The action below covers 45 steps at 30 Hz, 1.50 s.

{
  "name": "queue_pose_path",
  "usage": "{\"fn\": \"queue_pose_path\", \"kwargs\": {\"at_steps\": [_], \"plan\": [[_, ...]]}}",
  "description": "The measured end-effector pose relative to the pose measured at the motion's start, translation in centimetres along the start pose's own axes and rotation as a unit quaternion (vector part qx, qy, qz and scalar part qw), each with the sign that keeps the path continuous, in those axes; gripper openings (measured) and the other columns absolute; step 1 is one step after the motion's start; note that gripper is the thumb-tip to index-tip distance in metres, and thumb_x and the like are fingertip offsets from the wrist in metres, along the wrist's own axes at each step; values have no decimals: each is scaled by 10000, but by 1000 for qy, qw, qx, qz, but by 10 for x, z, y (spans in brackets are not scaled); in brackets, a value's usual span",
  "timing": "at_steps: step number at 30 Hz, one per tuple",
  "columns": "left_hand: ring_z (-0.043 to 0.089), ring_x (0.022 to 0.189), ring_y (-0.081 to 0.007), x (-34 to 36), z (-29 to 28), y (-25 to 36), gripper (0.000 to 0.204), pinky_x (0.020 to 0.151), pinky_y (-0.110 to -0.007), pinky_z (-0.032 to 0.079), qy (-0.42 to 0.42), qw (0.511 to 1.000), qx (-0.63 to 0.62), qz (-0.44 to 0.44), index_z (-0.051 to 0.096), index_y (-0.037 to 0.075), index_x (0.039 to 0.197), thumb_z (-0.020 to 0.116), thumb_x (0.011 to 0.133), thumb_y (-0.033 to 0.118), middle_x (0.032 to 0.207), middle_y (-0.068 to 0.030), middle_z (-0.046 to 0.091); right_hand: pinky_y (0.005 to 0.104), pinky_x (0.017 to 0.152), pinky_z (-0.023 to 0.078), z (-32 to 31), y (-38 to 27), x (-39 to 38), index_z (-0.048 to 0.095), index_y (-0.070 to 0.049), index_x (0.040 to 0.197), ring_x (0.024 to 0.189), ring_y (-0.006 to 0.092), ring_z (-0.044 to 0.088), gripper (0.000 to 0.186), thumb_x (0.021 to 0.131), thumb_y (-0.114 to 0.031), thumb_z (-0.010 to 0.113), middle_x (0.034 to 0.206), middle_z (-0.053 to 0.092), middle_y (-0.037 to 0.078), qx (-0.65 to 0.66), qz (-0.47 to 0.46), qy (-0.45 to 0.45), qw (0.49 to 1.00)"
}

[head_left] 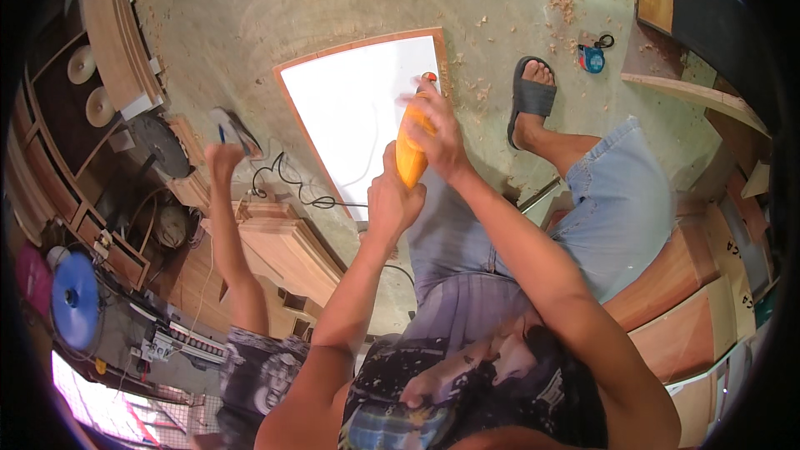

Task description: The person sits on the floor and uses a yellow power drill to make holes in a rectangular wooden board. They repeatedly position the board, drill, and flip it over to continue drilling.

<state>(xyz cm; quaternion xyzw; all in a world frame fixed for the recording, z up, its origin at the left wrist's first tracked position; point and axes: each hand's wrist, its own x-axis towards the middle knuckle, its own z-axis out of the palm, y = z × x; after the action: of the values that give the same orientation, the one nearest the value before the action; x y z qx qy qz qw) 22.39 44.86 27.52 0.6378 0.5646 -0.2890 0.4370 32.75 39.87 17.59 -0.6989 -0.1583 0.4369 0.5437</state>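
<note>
A yellow corded power tool [411, 160] is in my two hands, over the right part of a white panel with a brown wooden edge [333, 92]. My left hand [393, 204] is closed around the tool's rear end. Over its front part lies my right hand [443, 137], its fingers bent around the body and slightly blurred. A small red and dark tip [429, 77] shows beyond the right fingers, near the panel's right edge. My hands hide much of the tool, so its exact kind does not show. The panel lies flat on the floor.
A black cord [312, 202] coils left of the panel. Farther left is a co-worker's fist [223, 157]. Stacked wooden boards [287, 250] stand below it. My sandalled foot [533, 100] and a blue tape measure [592, 58] are at right. Wood shavings [562, 4] litter the floor.
</note>
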Motion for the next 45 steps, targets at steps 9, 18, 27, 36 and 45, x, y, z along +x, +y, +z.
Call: {"fn": "queue_pose_path", "kwargs": {"at_steps": [9,18,27,36,45], "plan": [[679,939,-478,-3,10,4,781,814,-492,545,2,999,-50,3,284,11,1459,621,756,58,994,-302,687,526,1128,321,-8,-13,9,678,-105,753,992,243,696,112,775,-209,713,900,738,43,-122,-126,-158,972],[699,880,-448,-3,20,0,792,780,-462,552,22,997,-73,-19,293,15,1469,633,754,47,910,-245,707,454,1059,354,-7,-8,9,615,-112,679,789,183,669,96,737,-144,684,745,678,-6,-49,-98,-176,978],[707,837,-449,-7,30,4,779,749,-461,559,49,994,-98,-20,301,4,1459,637,757,46,886,-268,706,487,1033,387,-9,-13,13,617,-91,650,711,202,667,109,701,-168,674,706,683,8,-64,-117,-189,973],[711,829,-439,-8,33,7,722,748,-454,560,55,992,-107,-41,354,-17,1414,639,754,46,866,-264,704,428,1059,343,-14,-14,16,603,-122,679,749,158,655,76,724,-141,662,719,662,-21,-65,-115,-226,965],[726,845,-387,-8,38,6,692,765,-425,563,55,988,-132,-63,390,-32,1382,649,747,50,887,-239,710,432,1057,351,-15,-13,20,604,-125,685,747,156,654,69,719,-137,664,720,655,-25,-79,-124,-248,958]]}}
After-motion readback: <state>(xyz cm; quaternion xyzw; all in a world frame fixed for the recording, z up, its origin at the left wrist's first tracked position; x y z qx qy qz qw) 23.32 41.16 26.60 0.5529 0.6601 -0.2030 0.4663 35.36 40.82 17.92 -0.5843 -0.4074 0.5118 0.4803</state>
